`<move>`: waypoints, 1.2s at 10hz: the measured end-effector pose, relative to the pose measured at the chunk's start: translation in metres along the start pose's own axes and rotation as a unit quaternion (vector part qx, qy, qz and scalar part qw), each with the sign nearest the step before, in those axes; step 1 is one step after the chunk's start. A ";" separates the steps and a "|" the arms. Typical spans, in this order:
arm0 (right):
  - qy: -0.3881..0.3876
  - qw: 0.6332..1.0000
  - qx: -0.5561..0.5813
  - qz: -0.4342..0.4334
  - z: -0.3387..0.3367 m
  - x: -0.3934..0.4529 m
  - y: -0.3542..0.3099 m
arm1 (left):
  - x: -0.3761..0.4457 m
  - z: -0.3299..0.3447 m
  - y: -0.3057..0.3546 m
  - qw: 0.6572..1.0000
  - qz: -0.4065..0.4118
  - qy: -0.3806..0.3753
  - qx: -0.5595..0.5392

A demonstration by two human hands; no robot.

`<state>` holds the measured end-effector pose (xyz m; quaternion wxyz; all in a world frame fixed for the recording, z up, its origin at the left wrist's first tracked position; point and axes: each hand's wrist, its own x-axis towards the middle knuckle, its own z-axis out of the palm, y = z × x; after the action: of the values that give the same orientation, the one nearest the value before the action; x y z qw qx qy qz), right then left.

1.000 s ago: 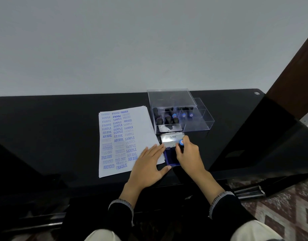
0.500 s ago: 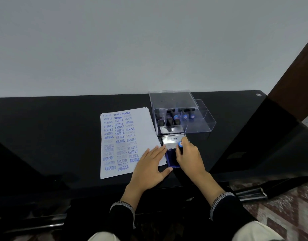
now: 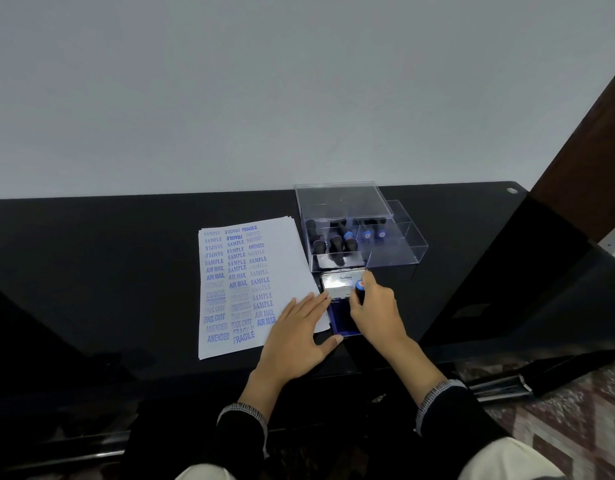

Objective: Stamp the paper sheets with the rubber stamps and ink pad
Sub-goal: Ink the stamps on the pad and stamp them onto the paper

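The left hand [image 3: 299, 332] lies flat with fingers spread on the near right corner of the paper sheets [image 3: 254, 289], probably to pin the stack, while the right hand [image 3: 375, 311] grips one rubber stamp [image 3: 358, 289] down on the open ink pad [image 3: 344, 315], seemingly inking it. Just beyond, the clear box [image 3: 396, 251] holds about seven more stamps, though the far ones blur together.
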<state>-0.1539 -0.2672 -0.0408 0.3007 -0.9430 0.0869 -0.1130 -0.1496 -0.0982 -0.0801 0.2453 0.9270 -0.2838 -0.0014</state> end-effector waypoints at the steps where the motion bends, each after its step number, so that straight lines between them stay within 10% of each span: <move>1: 0.040 0.998 0.038 -0.007 0.007 -0.011 0.008 | -0.001 0.000 0.000 1.000 -0.001 0.002 0.004; 5: -0.057 0.998 -0.025 0.011 -0.008 0.010 -0.004 | -0.001 -0.002 0.001 1.000 0.003 -0.008 -0.003; 7: 0.000 0.999 0.040 0.008 -0.001 -0.008 0.004 | -0.003 -0.023 0.006 0.949 -0.088 0.138 -0.271; 9: 0.001 0.999 0.039 0.002 -0.001 -0.005 0.004 | -0.009 -0.067 -0.044 0.938 -0.197 0.232 -0.166; 12: 0.000 0.999 0.037 0.014 0.002 -0.001 0.003 | -0.031 -0.080 -0.105 0.978 -0.208 0.005 -0.021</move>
<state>-0.1550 -0.2683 -0.0450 0.3365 -0.9300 0.0958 -0.1123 -0.1094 0.0297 -0.0621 0.2605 0.9604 -0.0834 -0.0536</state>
